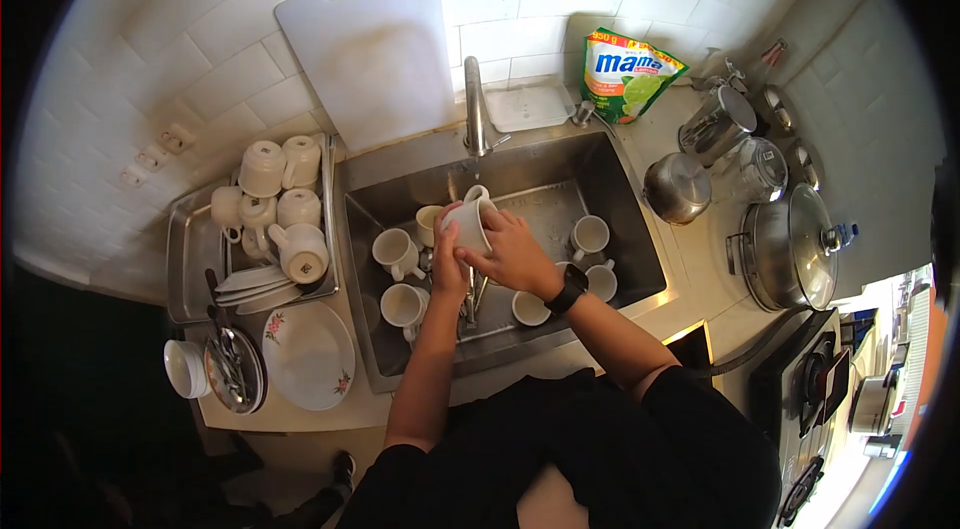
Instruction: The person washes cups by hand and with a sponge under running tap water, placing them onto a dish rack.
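Over the middle of the sink [640, 259], a white mug [466, 227] is held tilted between both hands, just below the faucet [474, 109]. My left hand [452, 264] wraps its left side and base. My right hand [518, 251], with a black watch on the wrist, has its fingers closed around the right side. Part of the mug is hidden by the fingers. Several more white mugs stand in the basin, including a left mug [395, 249], a lower mug [404, 305] and a right mug [590, 233]. Some cutlery [470, 307] lies beneath my hands.
On the left, a metal tray [190, 274] holds several upturned mugs and stacked saucers. Before it are an oval plate [308, 359], bowls [185, 369] and spoons. Behind stand a cutting board [375, 49] and a dish-soap pouch [630, 77]. Pots [680, 187] and a stove [790, 369] are right.
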Available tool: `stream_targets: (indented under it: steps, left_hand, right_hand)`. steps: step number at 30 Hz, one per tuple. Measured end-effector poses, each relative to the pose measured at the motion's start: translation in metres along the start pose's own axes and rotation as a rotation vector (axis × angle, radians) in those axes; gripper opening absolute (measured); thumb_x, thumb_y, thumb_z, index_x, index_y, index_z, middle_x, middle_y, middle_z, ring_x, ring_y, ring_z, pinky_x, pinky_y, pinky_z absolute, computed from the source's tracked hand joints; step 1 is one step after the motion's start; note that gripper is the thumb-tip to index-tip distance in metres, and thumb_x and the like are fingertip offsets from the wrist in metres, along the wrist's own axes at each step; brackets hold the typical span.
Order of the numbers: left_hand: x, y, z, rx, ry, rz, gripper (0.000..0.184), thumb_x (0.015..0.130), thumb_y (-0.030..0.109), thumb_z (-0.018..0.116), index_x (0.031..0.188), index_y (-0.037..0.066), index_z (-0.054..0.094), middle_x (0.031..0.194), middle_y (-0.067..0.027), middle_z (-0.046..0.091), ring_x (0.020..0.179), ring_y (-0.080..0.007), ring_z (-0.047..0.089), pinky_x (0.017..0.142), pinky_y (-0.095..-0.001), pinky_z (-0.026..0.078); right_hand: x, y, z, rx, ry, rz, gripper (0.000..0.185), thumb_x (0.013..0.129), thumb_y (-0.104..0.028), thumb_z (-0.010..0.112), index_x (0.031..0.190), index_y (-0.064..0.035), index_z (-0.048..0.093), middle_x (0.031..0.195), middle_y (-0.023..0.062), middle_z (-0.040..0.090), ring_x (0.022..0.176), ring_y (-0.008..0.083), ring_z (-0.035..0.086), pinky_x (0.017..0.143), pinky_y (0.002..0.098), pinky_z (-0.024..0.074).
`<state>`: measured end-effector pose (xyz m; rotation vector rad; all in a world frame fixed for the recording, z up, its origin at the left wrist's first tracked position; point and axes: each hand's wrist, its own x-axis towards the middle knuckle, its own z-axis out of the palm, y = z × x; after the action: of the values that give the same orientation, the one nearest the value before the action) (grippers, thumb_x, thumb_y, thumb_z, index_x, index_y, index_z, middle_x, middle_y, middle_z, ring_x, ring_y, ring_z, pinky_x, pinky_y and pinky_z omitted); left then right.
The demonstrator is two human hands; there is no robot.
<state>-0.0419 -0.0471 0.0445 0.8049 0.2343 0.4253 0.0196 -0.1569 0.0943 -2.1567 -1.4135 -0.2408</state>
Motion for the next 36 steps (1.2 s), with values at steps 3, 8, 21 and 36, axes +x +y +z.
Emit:
stream_targets:
  steps: [3, 8, 21, 36]
  left_hand:
    - [0.001, 0.007, 0.003, 0.096, -0.075, 0.098, 0.039, 0.087, 0.027, 0.039, 0.120, 0.007, 0.041, 0.113, -0.0093, 0.047, 0.104, -0.0200, 0.047, 0.089, -0.0320, 0.038]
    - [-0.002, -0.009, 0.010, 0.584, 0.058, 0.319, 0.049, 0.088, 0.044, 0.034, 0.120, 0.007, 0.042, 0.110, -0.0096, 0.049, 0.101, -0.0205, 0.048, 0.086, -0.0322, 0.040]
    - [0.012, -0.016, -0.028, -0.151, -0.142, -0.375, 0.053, 0.085, 0.049, 0.034, 0.119, 0.010, 0.044, 0.105, -0.0078, 0.053, 0.092, -0.0221, 0.055, 0.072, -0.0337, 0.049]
    - [-0.008, -0.001, -0.011, 0.182, -0.053, -0.561, 0.065, 0.080, 0.068, 0.034, 0.106, 0.011, 0.051, 0.081, -0.0027, 0.058, 0.066, -0.0168, 0.057, 0.053, -0.0267, 0.043]
  right_hand:
    - [-0.003, -0.004, 0.010, 0.610, 0.037, 0.172, 0.033, 0.080, -0.027, 0.060, 0.093, 0.0032, 0.058, 0.098, 0.0163, 0.057, 0.085, 0.0241, 0.058, 0.071, 0.0279, 0.0452]
    - [0.002, 0.005, -0.003, 1.239, -0.127, 0.650, 0.031, 0.082, -0.024, 0.059, 0.096, 0.0044, 0.058, 0.087, 0.0135, 0.061, 0.081, 0.0173, 0.060, 0.068, 0.0278, 0.0468]
    - [-0.015, 0.025, -0.002, 0.435, -0.266, 0.070, 0.040, 0.077, -0.023, 0.064, 0.107, -0.0003, 0.048, 0.105, 0.0188, 0.053, 0.093, 0.0306, 0.053, 0.078, 0.0367, 0.0423]
    - [-0.009, 0.009, -0.017, 0.803, -0.276, 0.449, 0.040, 0.075, -0.013, 0.066, 0.110, -0.0005, 0.050, 0.091, 0.0073, 0.061, 0.085, 0.0185, 0.057, 0.077, 0.0297, 0.0449]
